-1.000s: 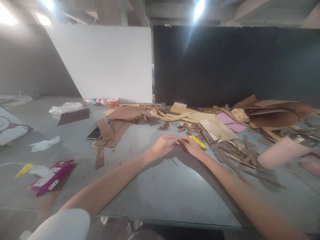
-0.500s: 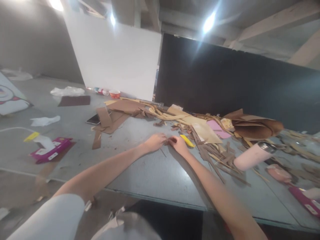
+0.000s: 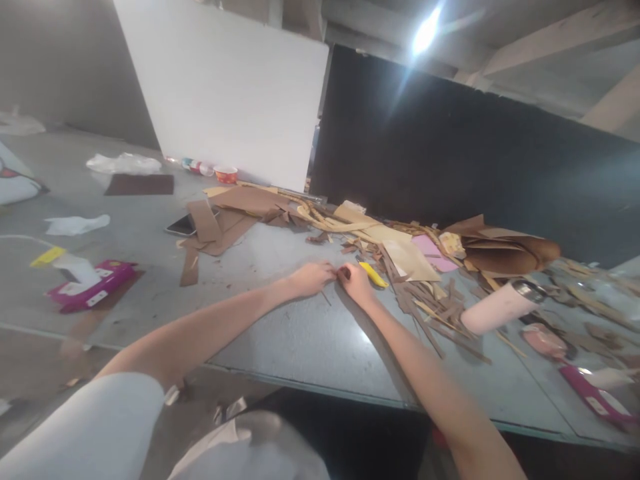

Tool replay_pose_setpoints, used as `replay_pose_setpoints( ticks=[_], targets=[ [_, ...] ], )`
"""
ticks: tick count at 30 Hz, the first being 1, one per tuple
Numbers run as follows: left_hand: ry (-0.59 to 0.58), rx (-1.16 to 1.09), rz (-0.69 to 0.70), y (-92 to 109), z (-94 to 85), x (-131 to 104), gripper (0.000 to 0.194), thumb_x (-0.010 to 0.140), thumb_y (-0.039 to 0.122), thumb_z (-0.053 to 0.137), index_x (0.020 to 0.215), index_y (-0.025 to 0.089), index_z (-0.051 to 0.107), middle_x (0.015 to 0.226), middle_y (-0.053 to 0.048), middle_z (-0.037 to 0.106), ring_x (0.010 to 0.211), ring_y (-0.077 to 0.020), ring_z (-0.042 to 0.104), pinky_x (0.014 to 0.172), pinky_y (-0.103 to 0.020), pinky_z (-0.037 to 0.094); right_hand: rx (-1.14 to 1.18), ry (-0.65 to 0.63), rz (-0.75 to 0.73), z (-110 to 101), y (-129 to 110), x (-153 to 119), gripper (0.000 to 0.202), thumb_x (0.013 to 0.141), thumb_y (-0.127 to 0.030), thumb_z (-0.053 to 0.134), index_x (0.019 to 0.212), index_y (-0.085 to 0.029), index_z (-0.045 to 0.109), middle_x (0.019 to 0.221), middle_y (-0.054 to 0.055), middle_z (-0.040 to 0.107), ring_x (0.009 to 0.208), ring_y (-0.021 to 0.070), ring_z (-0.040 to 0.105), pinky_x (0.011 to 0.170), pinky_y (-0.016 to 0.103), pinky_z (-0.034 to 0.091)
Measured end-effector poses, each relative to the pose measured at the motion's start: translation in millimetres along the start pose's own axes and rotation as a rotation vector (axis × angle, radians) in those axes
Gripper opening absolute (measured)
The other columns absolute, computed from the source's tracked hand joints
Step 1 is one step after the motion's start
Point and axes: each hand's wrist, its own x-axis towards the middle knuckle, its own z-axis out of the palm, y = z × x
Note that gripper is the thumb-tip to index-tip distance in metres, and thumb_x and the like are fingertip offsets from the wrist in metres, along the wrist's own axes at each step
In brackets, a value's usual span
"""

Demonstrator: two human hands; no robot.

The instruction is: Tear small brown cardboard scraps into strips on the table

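Observation:
My left hand (image 3: 314, 277) and my right hand (image 3: 357, 283) meet above the grey tabletop (image 3: 300, 347), fingertips almost touching. Both are closed in a pinch on a small brown strip (image 3: 326, 298), whose thin end pokes out below the left fingers. The rest of it is mostly hidden by the fingers. Just right of my right hand lies a yellow tool (image 3: 373, 275) that looks like a utility knife. Brown strip offcuts (image 3: 425, 310) are heaped beyond it.
A pink bottle (image 3: 500, 308) lies at the right, near rolled brown sheets (image 3: 505, 257). Far left of centre, brown pieces (image 3: 204, 223) partly cover a phone (image 3: 181, 225). A purple holder (image 3: 93, 287) stands left; another purple one (image 3: 595, 397) is at right. Panels stand behind.
The head view has shifted slightly, so the scene sits a little higher and further left. Both hands stay together in about the same place, with a small shift of the fingers.

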Motion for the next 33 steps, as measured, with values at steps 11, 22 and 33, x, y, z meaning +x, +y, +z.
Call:
replay_pose_setpoints(
  ticks=[11, 22, 33],
  targets=[
    [0.004, -0.053, -0.032, -2.1, 1.7, 0.1, 0.036, 0.089, 0.002, 0.058, 0.108, 0.021, 0.081, 0.111, -0.008, 0.081, 0.116, -0.0233, 0.071, 0.104, -0.033, 0.056, -0.198, 0.079, 0.222, 10.3, -1.8, -3.3, 0.027, 0.102, -0.039, 0.067, 0.088, -0.018, 0.077, 0.126, 0.019, 0.059, 0.124, 0.0377, 0.049, 0.107, 0.049, 0.039],
    [-0.026, -0.021, -0.088, 4.5, -0.1, -3.7, 0.040, 0.088, 0.002, 0.056, 0.115, 0.021, 0.079, 0.113, -0.008, 0.081, 0.119, -0.0240, 0.070, 0.102, -0.034, 0.056, -0.172, -0.051, 0.127, -1.0, -10.8, -4.3, 0.021, 0.105, -0.038, 0.064, 0.098, -0.021, 0.074, 0.119, 0.011, 0.066, 0.120, 0.0323, 0.054, 0.100, 0.044, 0.038],
    [-0.084, 0.057, -0.129, 3.7, 4.0, -3.3, 0.045, 0.089, 0.001, 0.056, 0.121, 0.023, 0.079, 0.122, -0.008, 0.080, 0.120, -0.0244, 0.069, 0.105, -0.034, 0.056, -0.241, -0.066, 0.048, -2.5, -14.7, -7.5, 0.019, 0.110, -0.030, 0.055, 0.110, -0.021, 0.072, 0.111, 0.011, 0.075, 0.110, 0.0295, 0.062, 0.094, 0.039, 0.037]
  ],
)
